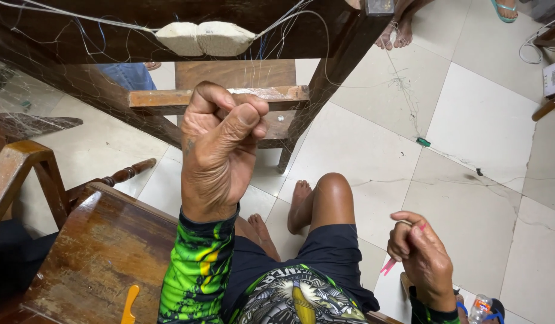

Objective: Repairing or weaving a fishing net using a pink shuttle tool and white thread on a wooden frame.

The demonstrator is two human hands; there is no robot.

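Fingers of left hand (220,147) clenched, pinching thin net line (403,90) under wooden frame (334,54). Right hand (422,255) curled round pink netting needle (389,266) above knee. Risk, I judge: line slips or snags on frame corner, tangles.

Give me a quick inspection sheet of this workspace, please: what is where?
Surface: pale tiled floor, cracked; worn wooden seat at left.
Job's things: thin net line strung from dark wooden frame; white float tied on; pink tool.
Clutter: yellow piece, small green bit.
Hands: left hand raised, fisted; right hand pinching the pink tool.
Cables: white cord, far right.
Surroundings: another person's feet.
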